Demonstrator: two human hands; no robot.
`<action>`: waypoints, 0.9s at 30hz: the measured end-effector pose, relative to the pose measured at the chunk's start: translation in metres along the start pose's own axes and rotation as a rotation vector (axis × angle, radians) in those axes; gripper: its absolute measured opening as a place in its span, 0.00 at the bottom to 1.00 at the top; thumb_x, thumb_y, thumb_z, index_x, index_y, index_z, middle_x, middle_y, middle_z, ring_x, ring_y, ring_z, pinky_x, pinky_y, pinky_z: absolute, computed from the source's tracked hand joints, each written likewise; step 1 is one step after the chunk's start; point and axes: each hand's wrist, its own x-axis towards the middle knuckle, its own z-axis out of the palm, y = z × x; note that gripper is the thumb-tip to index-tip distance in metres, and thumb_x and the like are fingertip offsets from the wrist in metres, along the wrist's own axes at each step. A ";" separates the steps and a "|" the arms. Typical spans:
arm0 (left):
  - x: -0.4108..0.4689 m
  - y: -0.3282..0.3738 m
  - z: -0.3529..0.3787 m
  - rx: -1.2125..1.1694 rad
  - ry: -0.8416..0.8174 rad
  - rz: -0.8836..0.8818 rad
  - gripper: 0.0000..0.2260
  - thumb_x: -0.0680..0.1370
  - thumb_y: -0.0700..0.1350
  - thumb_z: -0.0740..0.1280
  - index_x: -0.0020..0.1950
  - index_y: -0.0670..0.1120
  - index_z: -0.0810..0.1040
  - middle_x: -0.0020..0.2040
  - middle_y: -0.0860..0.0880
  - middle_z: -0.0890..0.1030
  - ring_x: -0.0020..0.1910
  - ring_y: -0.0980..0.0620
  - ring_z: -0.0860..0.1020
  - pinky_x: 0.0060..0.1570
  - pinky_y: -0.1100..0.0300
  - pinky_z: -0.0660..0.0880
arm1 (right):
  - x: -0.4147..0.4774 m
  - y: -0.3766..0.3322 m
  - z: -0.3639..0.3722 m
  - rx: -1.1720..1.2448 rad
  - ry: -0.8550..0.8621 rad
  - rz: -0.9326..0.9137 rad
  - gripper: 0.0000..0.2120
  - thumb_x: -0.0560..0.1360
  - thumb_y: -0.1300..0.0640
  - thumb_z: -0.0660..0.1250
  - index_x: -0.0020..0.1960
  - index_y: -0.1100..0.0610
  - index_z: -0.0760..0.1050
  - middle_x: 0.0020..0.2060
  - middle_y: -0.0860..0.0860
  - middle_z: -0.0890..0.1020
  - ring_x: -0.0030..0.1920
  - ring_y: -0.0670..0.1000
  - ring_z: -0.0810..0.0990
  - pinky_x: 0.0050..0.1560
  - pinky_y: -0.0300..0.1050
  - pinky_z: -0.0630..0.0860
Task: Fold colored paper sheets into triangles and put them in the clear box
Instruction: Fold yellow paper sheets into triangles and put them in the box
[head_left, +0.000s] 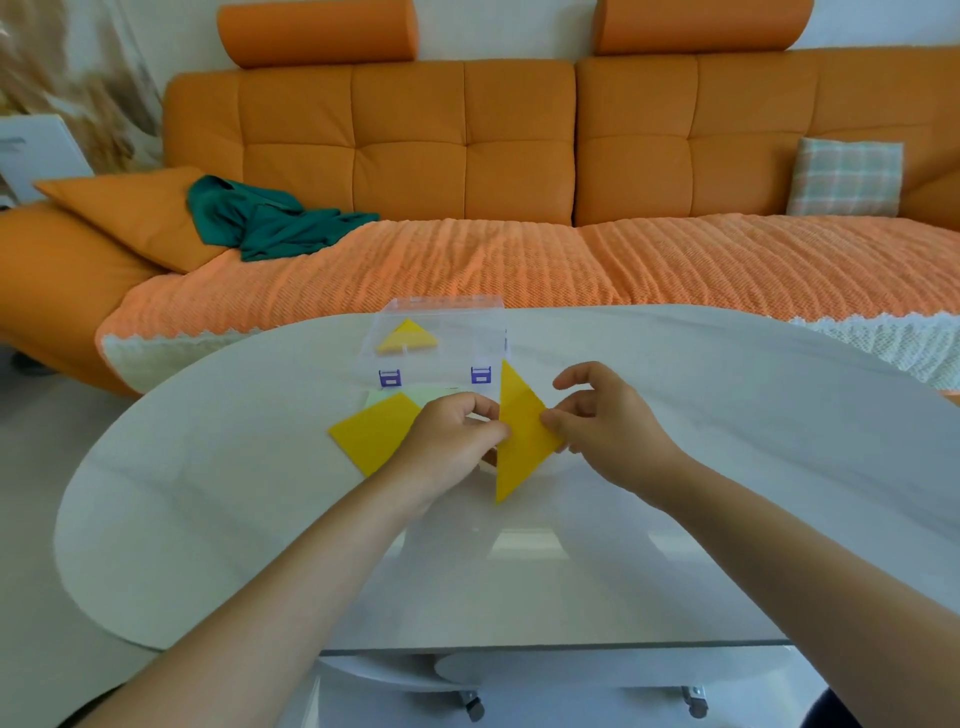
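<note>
- Near the middle of the white surface (675, 415), both hands are holding a folded yellow triangle (522, 441) up on edge, its long side running vertically, probably so the crease can be checked or sharpened before it goes away.
- The left hand (452, 441) is pinching the triangle along its long folded edge, fingers curled and pressed together on the paper.
- The right hand (602, 415) is pinching the triangle's right-hand corner between thumb and forefinger, with the other fingers spreading loosely above; this is steadying the flap so the two layers are not sliding apart.
- Just left of the hands, a flat yellow sheet (371, 434) is lying on top of a pale green sheet (410, 392), waiting as the supply to fold, within easy reach.
- At the far edge, the clear box (441, 332) is sitting open with one yellow triangle (408, 338) already lying inside, so the held piece looks like the next to go in.
- Beyond the surface, an orange sofa (519, 156) is filling the background.
</note>
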 end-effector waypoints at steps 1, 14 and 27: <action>0.000 0.000 -0.001 -0.001 -0.017 0.002 0.02 0.77 0.42 0.69 0.47 0.48 0.82 0.41 0.50 0.86 0.35 0.58 0.83 0.38 0.64 0.75 | 0.000 -0.001 -0.001 0.013 -0.029 -0.009 0.09 0.78 0.58 0.70 0.54 0.52 0.72 0.35 0.48 0.84 0.31 0.43 0.80 0.43 0.50 0.80; 0.003 -0.007 -0.003 -0.357 -0.050 -0.188 0.05 0.81 0.41 0.66 0.53 0.45 0.81 0.45 0.45 0.87 0.40 0.49 0.85 0.40 0.60 0.79 | -0.004 0.014 -0.001 -0.492 -0.029 -0.598 0.10 0.73 0.59 0.75 0.49 0.45 0.82 0.63 0.45 0.75 0.60 0.47 0.75 0.56 0.41 0.72; -0.001 -0.004 -0.001 -0.409 -0.221 -0.096 0.08 0.79 0.39 0.69 0.58 0.43 0.80 0.54 0.45 0.86 0.50 0.47 0.85 0.48 0.57 0.80 | -0.004 -0.002 0.000 0.136 -0.007 0.026 0.05 0.78 0.57 0.70 0.46 0.57 0.82 0.39 0.53 0.86 0.39 0.52 0.85 0.47 0.54 0.84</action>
